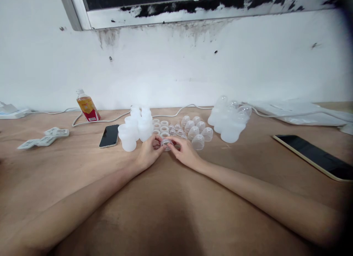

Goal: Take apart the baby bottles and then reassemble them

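Observation:
My left hand (150,151) and my right hand (185,151) meet at the middle of the table, fingers closed on opposite sides of a small clear ring-shaped piece (166,142). Just behind them stand several white rings (164,129) in rows. Small clear pieces (178,127) lie to the right of the rings, followed by several clear domed caps (193,132). White translucent cups (128,138) are grouped to the left of the rings. Farther right is a cluster of white bottles (231,129), some with clear domed tops.
A phone (109,136) lies left of the cups, near a drink bottle (88,107) and a white cable (179,111). Flat white pieces (45,139) lie far left. At right are a larger phone (317,157) and plastic bags (298,114) by the wall.

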`<action>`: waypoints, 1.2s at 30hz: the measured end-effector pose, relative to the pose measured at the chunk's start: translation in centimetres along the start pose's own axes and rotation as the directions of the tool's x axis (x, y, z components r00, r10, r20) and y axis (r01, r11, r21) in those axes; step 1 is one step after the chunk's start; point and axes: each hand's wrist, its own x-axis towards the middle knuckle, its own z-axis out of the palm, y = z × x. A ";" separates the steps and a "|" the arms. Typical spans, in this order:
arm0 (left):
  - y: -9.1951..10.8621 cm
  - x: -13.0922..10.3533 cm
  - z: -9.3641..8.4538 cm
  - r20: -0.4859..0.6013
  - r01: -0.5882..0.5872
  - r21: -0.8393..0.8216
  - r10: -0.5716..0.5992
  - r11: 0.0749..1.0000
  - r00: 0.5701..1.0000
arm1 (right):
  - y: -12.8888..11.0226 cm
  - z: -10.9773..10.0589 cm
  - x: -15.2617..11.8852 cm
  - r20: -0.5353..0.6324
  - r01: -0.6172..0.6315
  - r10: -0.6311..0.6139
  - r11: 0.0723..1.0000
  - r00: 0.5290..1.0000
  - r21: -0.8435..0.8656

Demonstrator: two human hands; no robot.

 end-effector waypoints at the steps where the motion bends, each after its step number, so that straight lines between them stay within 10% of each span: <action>1: 0.0 0.0 0.0 -0.003 0.003 0.030 -0.003 1.000 1.000 | 0.0 0.0 0.0 0.000 -0.004 0.004 1.000 1.000 0.001; 24: 0.8 -0.6 0.2 -0.050 -0.064 0.301 0.083 0.952 0.995 | -0.2 0.0 0.0 0.026 0.010 -0.011 0.999 1.000 0.044; 31: 4.0 -1.1 -2.3 0.039 -0.254 0.759 0.348 0.599 0.937 | 1.2 0.1 0.0 0.153 -0.238 0.197 0.914 0.968 0.330; 36: 6.3 0.3 -7.5 -0.122 -0.004 0.940 0.346 0.340 0.930 | 0.8 -0.1 0.3 0.156 -0.352 0.319 0.775 0.935 0.525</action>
